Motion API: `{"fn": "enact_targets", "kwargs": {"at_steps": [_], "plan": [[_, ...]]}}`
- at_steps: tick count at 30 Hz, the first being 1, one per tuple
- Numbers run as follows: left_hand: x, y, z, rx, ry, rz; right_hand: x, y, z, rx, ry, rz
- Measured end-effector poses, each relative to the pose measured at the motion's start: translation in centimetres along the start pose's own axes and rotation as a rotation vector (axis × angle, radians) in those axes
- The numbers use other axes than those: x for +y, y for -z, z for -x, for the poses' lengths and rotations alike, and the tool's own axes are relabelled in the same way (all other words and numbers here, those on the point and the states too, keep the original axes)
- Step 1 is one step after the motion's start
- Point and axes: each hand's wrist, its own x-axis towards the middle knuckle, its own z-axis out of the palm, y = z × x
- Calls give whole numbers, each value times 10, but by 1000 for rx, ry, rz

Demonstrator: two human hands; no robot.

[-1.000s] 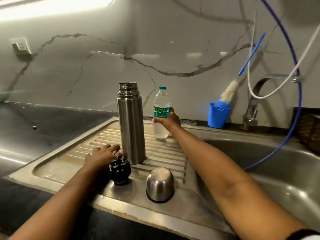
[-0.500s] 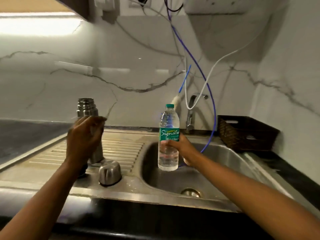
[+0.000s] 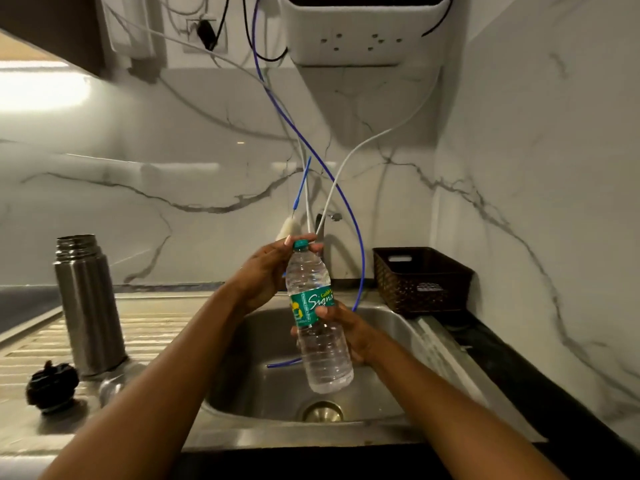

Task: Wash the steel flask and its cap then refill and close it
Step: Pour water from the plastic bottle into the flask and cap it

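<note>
Well left of the hands (image 3: 263, 277) gripping the bottle (image 3: 322, 355) stands the steel flask (image 3: 88, 306).

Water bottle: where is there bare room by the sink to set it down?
Free: the ribbed drainboard between the flask and the sink basin, and the counter strip in front of the basket. Crowded: the stopper and steel cup at the flask's foot.
</note>
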Motion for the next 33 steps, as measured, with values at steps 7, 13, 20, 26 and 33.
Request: {"fn": "enact_targets", "kwargs": {"at_steps": [7,13,20,26,33], "plan": [[-1,-5,-13,-34,-37,-177,-4,10,1,-80,-38,-25],[4,-9,-12,52,-36,-410,1,12,-2,83,-7,72],[15,-15,-20,278,37,-654,11,9,-9,402,19,294],[6,-15,-31,397,109,-820,19,9,-17,491,64,355],[-5,-20,-35,559,57,-938,24,4,-18,611,138,481]]}}
